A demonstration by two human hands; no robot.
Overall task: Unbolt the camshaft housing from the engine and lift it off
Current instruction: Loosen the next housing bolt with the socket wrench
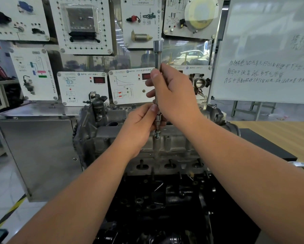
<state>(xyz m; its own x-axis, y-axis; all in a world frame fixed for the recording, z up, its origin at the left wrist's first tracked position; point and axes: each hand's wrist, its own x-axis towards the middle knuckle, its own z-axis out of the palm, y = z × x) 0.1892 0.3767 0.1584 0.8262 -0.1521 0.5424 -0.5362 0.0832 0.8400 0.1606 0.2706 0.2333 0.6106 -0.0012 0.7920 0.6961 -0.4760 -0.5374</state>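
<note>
The grey cast camshaft housing (175, 143) sits on top of the engine (158, 199) in the middle of the view. A long steel socket wrench (157, 55) stands upright over a bolt (157, 133) that sticks partly out of the housing's near edge. My right hand (174, 92) grips the wrench shaft about halfway up. My left hand (140, 125) pinches the wrench's lower end, just above the socket that sits on the bolt.
A wall of training panels (84, 85) with sensors stands right behind the engine. A steel cabinet (36, 152) is to the left, a wooden bench top (279, 131) and a whiteboard (264, 50) to the right. A throttle body (199, 82) hangs behind my right hand.
</note>
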